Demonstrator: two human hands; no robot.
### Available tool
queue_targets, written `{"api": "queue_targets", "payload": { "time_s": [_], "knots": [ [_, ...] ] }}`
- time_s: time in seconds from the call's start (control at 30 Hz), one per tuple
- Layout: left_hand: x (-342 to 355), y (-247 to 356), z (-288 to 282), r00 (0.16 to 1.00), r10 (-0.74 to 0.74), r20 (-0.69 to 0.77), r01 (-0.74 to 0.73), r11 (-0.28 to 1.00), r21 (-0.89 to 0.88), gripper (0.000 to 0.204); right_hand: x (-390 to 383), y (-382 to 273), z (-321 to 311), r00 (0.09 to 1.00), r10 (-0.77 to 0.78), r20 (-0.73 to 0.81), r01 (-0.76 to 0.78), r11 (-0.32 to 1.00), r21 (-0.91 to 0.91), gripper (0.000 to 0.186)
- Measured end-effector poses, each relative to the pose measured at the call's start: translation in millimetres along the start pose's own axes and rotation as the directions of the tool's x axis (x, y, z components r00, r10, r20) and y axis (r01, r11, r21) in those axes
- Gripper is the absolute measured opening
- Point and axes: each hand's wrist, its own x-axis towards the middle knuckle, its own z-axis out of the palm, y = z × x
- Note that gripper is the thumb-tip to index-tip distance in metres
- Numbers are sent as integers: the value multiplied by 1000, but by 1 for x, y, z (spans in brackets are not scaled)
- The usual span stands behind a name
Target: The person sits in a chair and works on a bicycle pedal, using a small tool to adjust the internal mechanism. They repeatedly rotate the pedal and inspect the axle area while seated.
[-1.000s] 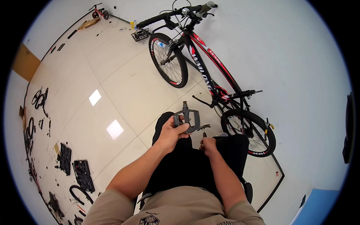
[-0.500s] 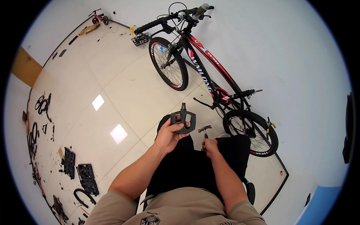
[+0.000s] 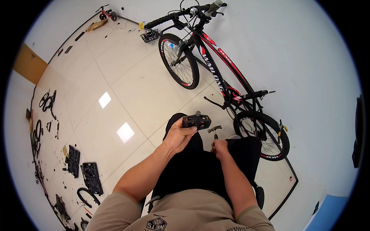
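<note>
Between the thumb and fingers of my left hand (image 3: pixel 180 136) is a black bicycle pedal (image 3: pixel 197 121), held above my left knee. Its threaded spindle end points up toward me, and an orange reflector shows on its edge. My right hand (image 3: pixel 219 147) is closed round the handle of a claw hammer (image 3: pixel 214 129), resting by my right thigh with the head pointing away. Ahead to the right, a black and red bicycle (image 3: pixel 216 65) leans along the white wall. One crank arm (image 3: pixel 214 102) sticks out from it with no pedal on its end.
Two opened black tool cases (image 3: pixel 91 178) lie on the tiled floor to the left, among scattered small parts. Bicycle parts (image 3: pixel 47 101) line the left wall. Near the front wheel sits a black wire basket (image 3: pixel 150 35). A small red bike (image 3: pixel 107 14) stands in the far corner.
My left hand has tipped the pedal, so its spindle now points toward me instead of away, and its edge faces up. The hammer stays in my right hand. The whole view has shifted slightly.
</note>
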Motion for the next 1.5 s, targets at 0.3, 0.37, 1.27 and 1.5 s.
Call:
{"api": "queue_targets", "payload": {
  "time_s": [0.3, 0.37, 1.27, 1.5],
  "knots": [
    [1, -1, -4, 1000, -7, 27, 7, 1000, -16, 34, -2, -2, 1, 1000, -2, -17, 2, 1000, -20, 9],
    [-1, 1, 1, 998, -5, 60, 6, 1000, -30, 36, -1, -1, 0, 1000, -7, -13, 7, 1000, -14, 9],
    [-4, 5, -1, 941, -46, 334, 72, 995, -67, 30, -3, -3, 2, 1000, 0, -29, 0, 1000, -29, 9],
    [-2, 3, -3, 934, -40, 354, 64, 996, -56, 31, -2, -2, 1, 1000, -11, -21, 11, 999, -39, 7]
  ]
}}
